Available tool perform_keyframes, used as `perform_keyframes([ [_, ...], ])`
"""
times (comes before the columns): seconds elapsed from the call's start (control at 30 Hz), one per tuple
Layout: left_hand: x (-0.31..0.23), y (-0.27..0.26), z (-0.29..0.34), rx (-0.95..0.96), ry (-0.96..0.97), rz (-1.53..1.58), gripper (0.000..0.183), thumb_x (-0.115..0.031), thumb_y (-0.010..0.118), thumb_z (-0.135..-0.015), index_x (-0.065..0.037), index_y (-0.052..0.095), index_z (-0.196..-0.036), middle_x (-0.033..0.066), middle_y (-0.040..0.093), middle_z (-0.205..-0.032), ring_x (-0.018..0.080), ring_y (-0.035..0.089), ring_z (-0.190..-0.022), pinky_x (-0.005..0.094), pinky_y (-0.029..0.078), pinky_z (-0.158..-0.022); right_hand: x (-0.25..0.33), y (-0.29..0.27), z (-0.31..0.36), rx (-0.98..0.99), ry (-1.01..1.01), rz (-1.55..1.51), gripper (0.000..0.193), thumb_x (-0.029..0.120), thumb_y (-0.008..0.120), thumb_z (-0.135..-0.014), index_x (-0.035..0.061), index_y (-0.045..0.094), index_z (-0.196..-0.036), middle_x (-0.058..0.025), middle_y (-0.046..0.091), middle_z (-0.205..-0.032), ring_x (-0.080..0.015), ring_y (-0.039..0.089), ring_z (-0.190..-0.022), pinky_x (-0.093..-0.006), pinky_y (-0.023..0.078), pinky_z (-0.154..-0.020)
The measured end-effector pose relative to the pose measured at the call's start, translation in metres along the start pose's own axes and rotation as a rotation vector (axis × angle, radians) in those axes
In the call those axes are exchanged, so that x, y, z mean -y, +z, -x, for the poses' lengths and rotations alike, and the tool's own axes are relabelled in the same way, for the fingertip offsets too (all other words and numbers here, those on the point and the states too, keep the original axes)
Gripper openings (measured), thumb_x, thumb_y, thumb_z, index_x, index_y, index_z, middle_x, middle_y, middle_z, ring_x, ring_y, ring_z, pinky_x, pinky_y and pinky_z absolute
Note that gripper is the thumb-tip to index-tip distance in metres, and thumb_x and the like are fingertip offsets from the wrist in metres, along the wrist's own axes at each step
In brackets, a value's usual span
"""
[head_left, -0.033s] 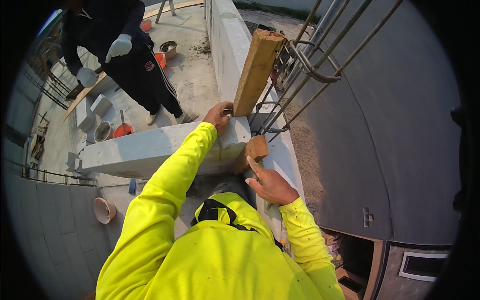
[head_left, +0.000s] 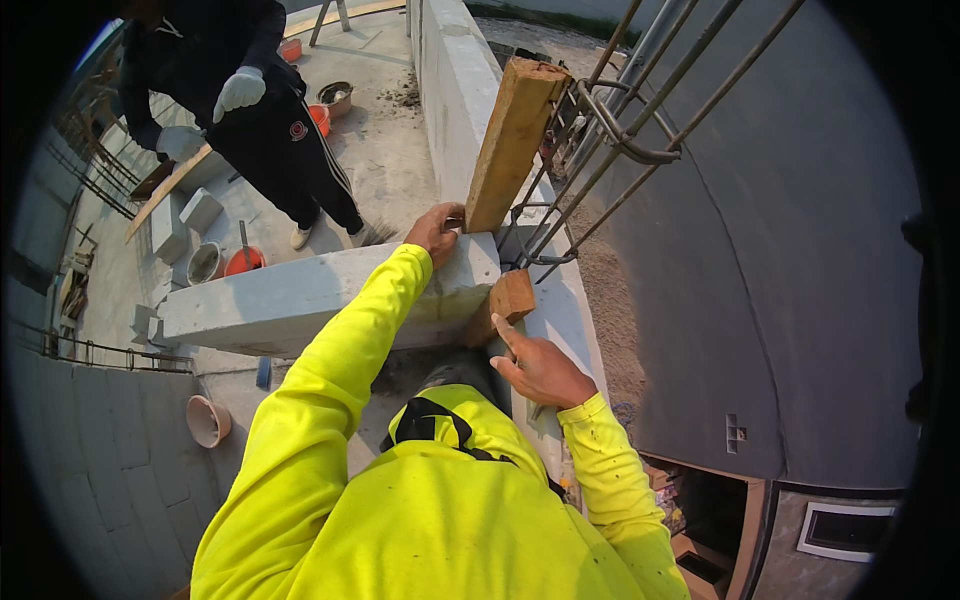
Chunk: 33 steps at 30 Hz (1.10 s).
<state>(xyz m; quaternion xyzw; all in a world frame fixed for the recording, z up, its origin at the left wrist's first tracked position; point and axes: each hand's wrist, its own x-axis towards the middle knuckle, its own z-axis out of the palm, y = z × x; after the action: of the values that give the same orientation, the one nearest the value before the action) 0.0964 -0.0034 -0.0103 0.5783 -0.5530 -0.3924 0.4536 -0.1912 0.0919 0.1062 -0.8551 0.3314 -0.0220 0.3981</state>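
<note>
An upright wooden post [head_left: 515,150] stands at the end of a pale block wall [head_left: 330,280], against a rebar cage [head_left: 620,130]. My left hand [head_left: 435,235] rests on the wall top, its bent fingers closed at the foot of the post. Below the corner, a shorter wooden block [head_left: 513,297] leans at a slant, its lower end in shadow. My right hand [head_left: 545,370] is by this block, index finger stretched to its face and thumb apart. The other right fingers are curled under and mostly hidden.
A co-worker [head_left: 270,120] in dark clothes and pale gloves stands beyond the wall. Buckets, including an orange one [head_left: 245,261] and a pink one [head_left: 208,421], stand on the floor. Loose pale blocks [head_left: 200,210] lie at left. A grey wall [head_left: 740,250] rises on the right.
The co-worker's gloved hand on the picture's left has shifted slightly up and right. My own hands, the post and the wooden block look the same.
</note>
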Motion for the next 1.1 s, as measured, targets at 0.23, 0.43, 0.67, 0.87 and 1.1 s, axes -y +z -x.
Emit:
perform_keyframes([
  [0.23, 0.01, 0.0, -0.003, -0.013, 0.035, 0.064, 0.055, 0.01, 0.043, -0.078, 0.002, 0.057, -0.131, 0.0198, 0.066, -0.127, 0.0275, 0.063, -0.121, 0.0341, 0.046, -0.106, -0.009, 0.005, 0.008, -0.077, -0.066, 0.136, 0.053, 0.019, 0.064, -0.094, -0.0023, 0.052, -0.14, -0.0242, 0.068, -0.091, -0.0429, 0.064, -0.08, -0.0496, 0.05, -0.073],
  [0.43, -0.003, 0.001, 0.003, -0.048, 0.004, 0.063, 0.058, 0.009, 0.042, -0.078, 0.002, 0.054, -0.135, 0.0195, 0.065, -0.129, 0.0274, 0.062, -0.122, 0.0347, 0.046, -0.107, -0.009, -0.016, 0.054, -0.345, 0.059, 0.031, 0.026, 0.013, 0.071, -0.089, -0.0013, 0.066, -0.11, -0.0193, 0.067, -0.094, -0.0352, 0.069, -0.082, -0.0415, 0.053, -0.069],
  [0.67, -0.013, -0.005, 0.002, 0.054, -0.06, 0.028, 0.058, 0.013, 0.044, -0.079, 0.003, 0.052, -0.135, 0.0199, 0.06, -0.136, 0.0283, 0.055, -0.133, 0.0371, 0.039, -0.114, -0.013, 0.028, 0.126, -0.297, 0.301, 0.172, 0.045, 0.017, 0.081, -0.08, 0.0009, 0.056, -0.114, -0.0186, 0.062, -0.1, -0.0366, 0.066, -0.09, -0.0449, 0.052, -0.077],
  [0.87, -0.002, -0.004, -0.001, 0.033, -0.023, 0.047, 0.053, 0.011, 0.044, -0.083, 0.003, 0.052, -0.134, 0.0176, 0.063, -0.133, 0.0267, 0.059, -0.128, 0.0355, 0.044, -0.111, -0.025, 0.074, 0.149, -0.54, 0.354, -0.012, 0.052, 0.004, 0.079, -0.078, -0.0014, 0.053, -0.122, -0.0186, 0.06, -0.1, -0.0364, 0.062, -0.085, -0.0448, 0.051, -0.077],
  [1.1, -0.008, -0.01, -0.001, 0.066, -0.053, -0.007, 0.057, 0.008, 0.043, -0.081, 0.003, 0.051, -0.137, 0.0176, 0.06, -0.136, 0.0301, 0.055, -0.134, 0.0378, 0.04, -0.113, -0.016, 0.071, 0.188, -0.521, 0.442, -0.033, 0.049, 0.003, 0.077, -0.08, 0.0001, 0.054, -0.124, -0.0164, 0.06, -0.095, -0.0324, 0.061, -0.08, -0.0416, 0.051, -0.072],
])
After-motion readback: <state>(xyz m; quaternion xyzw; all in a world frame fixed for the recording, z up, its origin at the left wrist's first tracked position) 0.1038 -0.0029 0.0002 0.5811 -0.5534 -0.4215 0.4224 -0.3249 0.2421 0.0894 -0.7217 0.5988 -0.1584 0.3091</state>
